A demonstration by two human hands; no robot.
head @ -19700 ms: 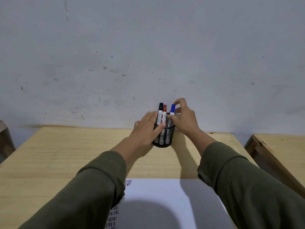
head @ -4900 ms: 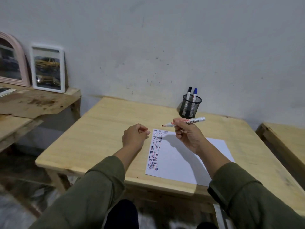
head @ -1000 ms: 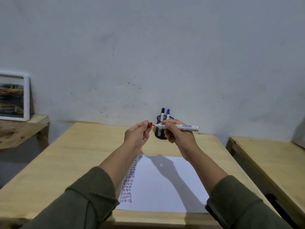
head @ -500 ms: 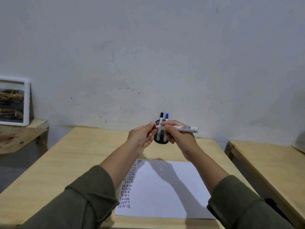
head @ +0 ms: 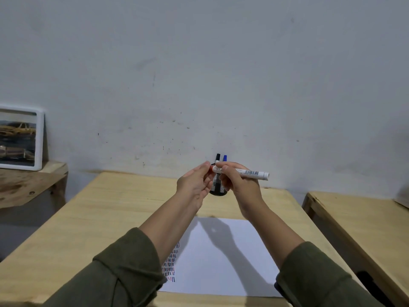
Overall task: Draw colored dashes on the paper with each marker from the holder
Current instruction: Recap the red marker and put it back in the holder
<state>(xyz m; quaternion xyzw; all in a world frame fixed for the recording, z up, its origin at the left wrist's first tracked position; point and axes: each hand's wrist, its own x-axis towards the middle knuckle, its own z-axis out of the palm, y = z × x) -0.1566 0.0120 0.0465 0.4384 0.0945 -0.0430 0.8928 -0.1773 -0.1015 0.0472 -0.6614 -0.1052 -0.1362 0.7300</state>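
My right hand (head: 238, 185) grips a white-barrelled marker (head: 250, 173), held level above the table with its tip end pointing left. My left hand (head: 195, 185) pinches the marker's tip end, where the red cap was; the cap is hidden under the fingers. Behind both hands stands the black mesh holder (head: 218, 190), mostly hidden, with a black-capped marker (head: 218, 157) and a blue-capped marker (head: 225, 157) sticking up. The white paper (head: 221, 258) lies on the table below, with a column of red, blue and black dashes (head: 170, 264) along its left edge.
The wooden table (head: 106, 218) stands against a grey wall. A lower wooden bench (head: 365, 222) is at the right. At the left, a side shelf (head: 26, 185) carries a white-framed picture (head: 20, 138).
My left hand has closed the gap to the marker's tip and the red cap is no longer visible between the fingers. Both hands stay in front of the holder.
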